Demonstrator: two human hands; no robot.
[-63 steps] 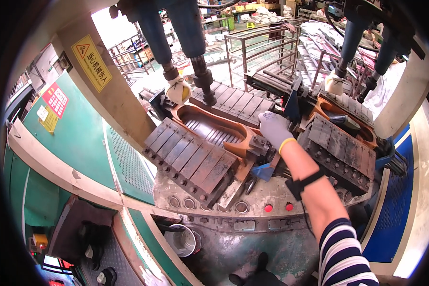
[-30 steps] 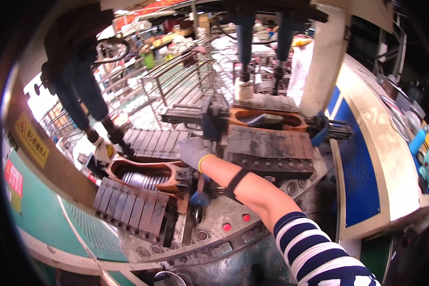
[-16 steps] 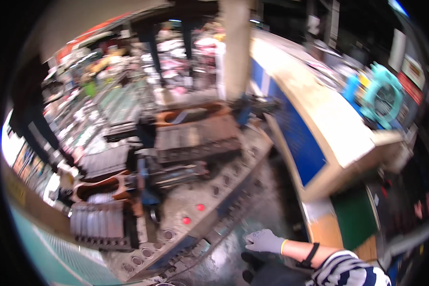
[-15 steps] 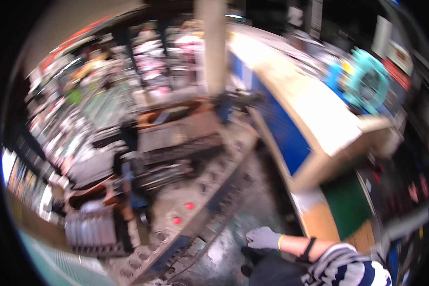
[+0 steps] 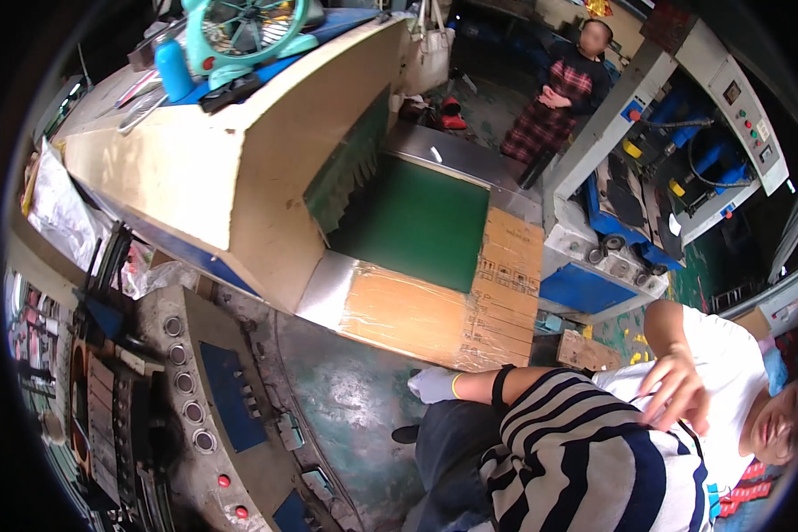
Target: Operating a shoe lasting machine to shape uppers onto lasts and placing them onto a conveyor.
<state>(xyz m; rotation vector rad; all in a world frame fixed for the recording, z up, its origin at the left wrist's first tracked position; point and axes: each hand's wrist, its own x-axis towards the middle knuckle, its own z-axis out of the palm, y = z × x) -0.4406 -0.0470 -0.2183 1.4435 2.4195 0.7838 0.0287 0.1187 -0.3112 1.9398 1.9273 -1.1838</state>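
My right hand (image 5: 434, 383), in a pale glove with a yellow cuff and a black wrist band, hangs low beside my dark trousers. It holds nothing, its fingers loosely curled, and it hovers over the worn grey-green floor (image 5: 355, 408). My striped sleeve (image 5: 585, 443) runs back from it to the lower right. Nearest to the hand is the edge of a cardboard-covered step (image 5: 434, 319). My left hand is out of sight.
A grey machine table with round buttons (image 5: 195, 390) curves along the left. A beige cabinet (image 5: 230, 168) carries a teal fan (image 5: 248, 27) and a blue bottle (image 5: 170, 66). A person in white (image 5: 709, 381) stands close on the right; another person (image 5: 563, 93) stands by a far machine (image 5: 683, 115).
My view has swung right, away from the moulds on the machine. My right hand left the mould area and dropped to my side.
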